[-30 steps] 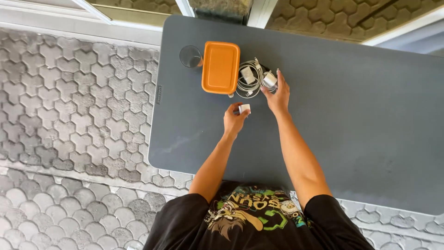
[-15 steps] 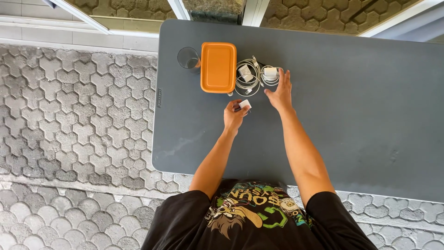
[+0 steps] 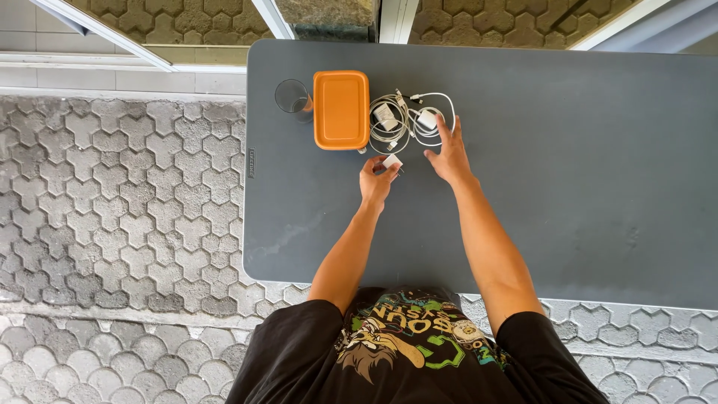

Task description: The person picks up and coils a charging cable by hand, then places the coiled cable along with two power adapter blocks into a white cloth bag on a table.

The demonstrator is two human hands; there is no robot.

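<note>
Left hand (image 3: 376,182) pinches a small white charger plug (image 3: 392,161), tilted; right hand (image 3: 449,153) spread over white cables (image 3: 407,120).

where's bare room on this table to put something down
The grey table is bare right of the right hand and along the near edge around both forearms. It is crowded at the far edge: glass, orange box, white cables, left hand holding a small white plug.

White charger plug (image 3: 392,161) (held); tangled cables (image 3: 407,120)

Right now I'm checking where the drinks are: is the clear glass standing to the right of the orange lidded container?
No, the clear glass stands on the grey table against the left side of the orange lidded container.
</note>
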